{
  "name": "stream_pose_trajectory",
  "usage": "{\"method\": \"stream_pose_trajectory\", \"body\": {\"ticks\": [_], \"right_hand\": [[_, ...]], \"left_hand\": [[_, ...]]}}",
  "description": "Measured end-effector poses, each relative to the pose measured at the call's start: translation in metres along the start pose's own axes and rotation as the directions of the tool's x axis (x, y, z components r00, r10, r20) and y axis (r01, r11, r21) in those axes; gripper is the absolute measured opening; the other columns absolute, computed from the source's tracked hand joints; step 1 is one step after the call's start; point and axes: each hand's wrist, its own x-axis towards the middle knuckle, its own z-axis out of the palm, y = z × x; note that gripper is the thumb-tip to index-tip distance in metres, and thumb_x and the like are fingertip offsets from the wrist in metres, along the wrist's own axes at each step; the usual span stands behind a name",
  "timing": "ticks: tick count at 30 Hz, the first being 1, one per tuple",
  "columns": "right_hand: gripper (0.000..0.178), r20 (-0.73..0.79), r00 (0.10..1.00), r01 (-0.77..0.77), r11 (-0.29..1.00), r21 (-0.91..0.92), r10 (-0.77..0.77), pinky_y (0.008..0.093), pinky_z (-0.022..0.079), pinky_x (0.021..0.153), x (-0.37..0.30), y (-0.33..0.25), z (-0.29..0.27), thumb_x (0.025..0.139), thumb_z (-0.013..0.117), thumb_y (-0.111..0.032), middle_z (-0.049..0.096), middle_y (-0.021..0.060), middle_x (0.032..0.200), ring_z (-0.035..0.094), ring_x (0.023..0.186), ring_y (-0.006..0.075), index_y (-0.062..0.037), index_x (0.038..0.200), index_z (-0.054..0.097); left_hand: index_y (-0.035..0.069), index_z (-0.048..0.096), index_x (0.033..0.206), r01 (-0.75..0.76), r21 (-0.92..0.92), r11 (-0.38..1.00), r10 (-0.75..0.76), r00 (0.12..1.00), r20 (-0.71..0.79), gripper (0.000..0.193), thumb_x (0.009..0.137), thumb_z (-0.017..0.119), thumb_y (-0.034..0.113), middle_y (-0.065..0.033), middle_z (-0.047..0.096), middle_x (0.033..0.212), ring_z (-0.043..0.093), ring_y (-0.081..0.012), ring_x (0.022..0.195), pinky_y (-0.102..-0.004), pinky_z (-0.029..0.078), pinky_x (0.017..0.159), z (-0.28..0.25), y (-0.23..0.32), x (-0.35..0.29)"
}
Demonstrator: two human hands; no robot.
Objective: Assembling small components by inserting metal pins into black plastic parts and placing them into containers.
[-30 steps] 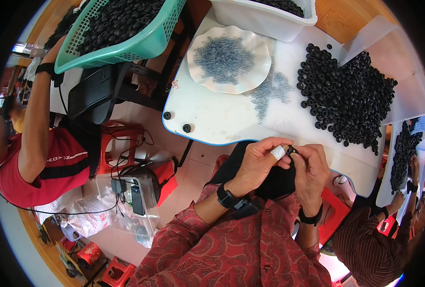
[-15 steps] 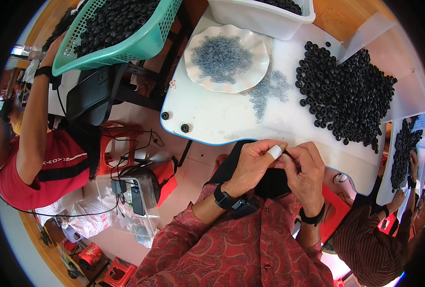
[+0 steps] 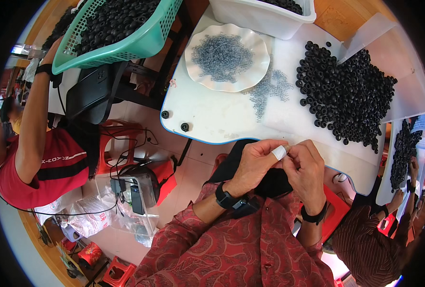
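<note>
Close to the table's front edge, my left hand [image 3: 256, 165] and my right hand [image 3: 306, 174] meet with fingertips pinched together. White tape wraps the left thumb. Whatever lies between the fingertips is hidden or too small to name. Beyond them, a pile of black ring-shaped pieces [image 3: 344, 91] covers the right part of the white table [image 3: 212, 122]. A scalloped white plate [image 3: 193, 71] holds many tiny clear grey pieces [image 3: 222, 56], and more of these small pieces [image 3: 265, 93] are scattered beside it. Two single black pieces [image 3: 184, 127] sit near the table's left edge.
A white bin [image 3: 265, 21] with black pieces stands at the back. A clear plastic tub [image 3: 404, 76] lies tipped behind the pile. At left, a green basket [image 3: 121, 55] of black pieces is near a person in red [image 3: 54, 158]. Another person [image 3: 373, 244] works at right.
The left thumb and fingertips have shifted slightly right, closer against the right fingertips. A dark bit showing between the fingers earlier is now hidden. Everything on the table stays put.
</note>
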Motion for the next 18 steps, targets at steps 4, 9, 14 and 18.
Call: {"method": "stream_pose_trajectory", "body": {"ticks": [4, 9, 14, 18], "right_hand": [[0.015, 0.03, 0.999, -0.021, 0.999, -0.028, 0.022, 0.0385, 0.044, 0.055, 0.0, -0.0008, -0.0007, 0.069, 0.066, 0.005, 0.051, 0.0119, 0.074, 0.054, 0.064, 0.0288, 0.0013, 0.081, 0.057], [0.016, 0.035, 0.999, -0.015, 0.999, -0.038, 0.016, 0.0382, 0.044, 0.054, -0.0029, -0.0016, -0.0041, 0.069, 0.067, 0.005, 0.051, 0.012, 0.074, 0.055, 0.063, 0.0286, 0.0013, 0.081, 0.056], [0.016, 0.031, 0.997, -0.066, 0.998, 0.0, 0.066, 0.0377, 0.045, 0.054, -0.006, -0.0055, -0.0039, 0.069, 0.068, 0.005, 0.052, 0.0116, 0.073, 0.055, 0.061, 0.0279, 0.0008, 0.08, 0.056], [0.017, 0.03, 0.993, -0.114, 0.993, 0.014, 0.113, 0.0368, 0.046, 0.053, -0.0086, -0.0066, -0.0048, 0.07, 0.069, 0.004, 0.053, 0.012, 0.074, 0.056, 0.061, 0.0276, 0.0009, 0.08, 0.057]], "left_hand": [[-0.003, 0.063, 0.114, 0.008, -0.017, 1.0, -0.008, 1.0, 0.016, 0.025, 0.093, 0.062, 0.011, -0.0094, 0.067, 0.104, 0.065, -0.0124, 0.089, -0.0244, 0.055, 0.077, 0.0025, 0.0025, -0.0009], [-0.003, 0.065, 0.11, 0.059, 0.05, 0.997, -0.06, 0.998, 0.03, 0.024, 0.091, 0.064, 0.011, -0.0086, 0.068, 0.1, 0.065, -0.0118, 0.087, -0.0231, 0.055, 0.075, 0.0021, 0.0064, 0.0001], [-0.003, 0.065, 0.109, 0.073, 0.076, 0.994, -0.076, 0.997, 0.026, 0.022, 0.091, 0.064, 0.009, -0.0081, 0.068, 0.098, 0.065, -0.0113, 0.085, -0.0226, 0.055, 0.074, 0.0017, 0.0065, 0.0002], [-0.003, 0.065, 0.108, 0.052, 0.102, 0.993, -0.056, 0.998, 0.032, 0.021, 0.091, 0.064, 0.008, -0.0079, 0.069, 0.097, 0.065, -0.0108, 0.083, -0.0218, 0.054, 0.071, 0.0017, 0.0035, 0.0013]]}}
